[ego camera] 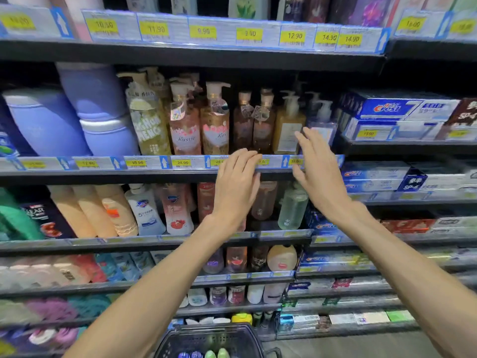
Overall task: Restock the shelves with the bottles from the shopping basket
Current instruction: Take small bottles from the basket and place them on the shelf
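Both my arms reach up toward the middle shelf (144,173) of pump bottles. My left hand (236,182) is flat with straight fingers, its fingertips over the price strip below two brown bottles (254,125). My right hand (318,166) is also spread and holds nothing, in front of a yellow pump bottle (287,125) and a pale blue one (322,120). Far below, a black shopping basket (180,339) stands on the floor with purple and green bottle caps (204,354) showing in it.
Blue tubs (77,112) fill the shelf's left end and toothpaste boxes (397,109) stack at right. Pink pump bottles (198,125) stand left of the brown ones. Lower shelves hold more bottles and soap; the shelf above carries yellow price tags (204,32).
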A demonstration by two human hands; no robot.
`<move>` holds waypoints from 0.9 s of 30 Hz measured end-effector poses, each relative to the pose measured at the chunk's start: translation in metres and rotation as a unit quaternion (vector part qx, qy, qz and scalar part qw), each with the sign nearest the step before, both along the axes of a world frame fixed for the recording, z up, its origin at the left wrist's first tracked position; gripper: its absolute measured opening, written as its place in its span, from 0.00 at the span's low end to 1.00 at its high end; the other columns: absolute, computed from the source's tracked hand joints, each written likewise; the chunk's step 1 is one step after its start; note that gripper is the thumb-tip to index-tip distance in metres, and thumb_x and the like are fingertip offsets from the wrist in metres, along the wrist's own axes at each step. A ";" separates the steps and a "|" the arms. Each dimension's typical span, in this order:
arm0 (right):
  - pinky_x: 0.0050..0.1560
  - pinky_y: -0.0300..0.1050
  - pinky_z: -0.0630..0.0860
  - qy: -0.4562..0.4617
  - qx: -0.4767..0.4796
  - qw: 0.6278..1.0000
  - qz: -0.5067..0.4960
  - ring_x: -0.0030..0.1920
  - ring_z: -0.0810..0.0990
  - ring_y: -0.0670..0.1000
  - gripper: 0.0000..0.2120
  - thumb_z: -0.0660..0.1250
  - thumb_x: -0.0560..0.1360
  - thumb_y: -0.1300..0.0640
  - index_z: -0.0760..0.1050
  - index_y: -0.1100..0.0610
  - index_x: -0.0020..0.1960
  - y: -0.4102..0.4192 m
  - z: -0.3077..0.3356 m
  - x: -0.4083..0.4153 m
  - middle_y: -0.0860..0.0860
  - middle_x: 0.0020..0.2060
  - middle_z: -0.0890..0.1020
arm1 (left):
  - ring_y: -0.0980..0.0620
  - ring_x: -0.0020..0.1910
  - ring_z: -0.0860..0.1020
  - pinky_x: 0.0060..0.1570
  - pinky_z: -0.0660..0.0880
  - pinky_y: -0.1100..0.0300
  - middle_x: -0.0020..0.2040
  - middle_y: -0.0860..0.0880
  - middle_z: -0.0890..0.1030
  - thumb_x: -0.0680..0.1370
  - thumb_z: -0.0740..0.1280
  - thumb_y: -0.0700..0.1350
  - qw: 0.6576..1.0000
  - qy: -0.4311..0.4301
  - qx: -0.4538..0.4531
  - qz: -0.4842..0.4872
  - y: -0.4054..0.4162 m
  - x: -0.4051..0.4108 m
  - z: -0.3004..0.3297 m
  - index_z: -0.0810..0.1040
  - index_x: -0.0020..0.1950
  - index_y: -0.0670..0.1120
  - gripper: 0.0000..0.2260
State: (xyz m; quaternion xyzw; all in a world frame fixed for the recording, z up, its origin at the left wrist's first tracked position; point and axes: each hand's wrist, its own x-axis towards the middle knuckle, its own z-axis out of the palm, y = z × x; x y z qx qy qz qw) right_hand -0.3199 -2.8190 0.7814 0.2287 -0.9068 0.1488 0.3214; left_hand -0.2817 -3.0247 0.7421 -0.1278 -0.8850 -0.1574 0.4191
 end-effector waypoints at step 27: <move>0.66 0.55 0.74 -0.469 0.208 0.836 0.196 0.70 0.75 0.61 0.27 0.69 0.80 0.52 0.69 0.56 0.76 -0.207 -0.419 0.167 0.56 0.72 0.75 | 0.44 0.61 0.74 0.59 0.76 0.48 0.63 0.47 0.77 0.79 0.68 0.41 0.846 -0.504 0.121 0.126 -0.213 0.251 -0.418 0.74 0.69 0.45 0.18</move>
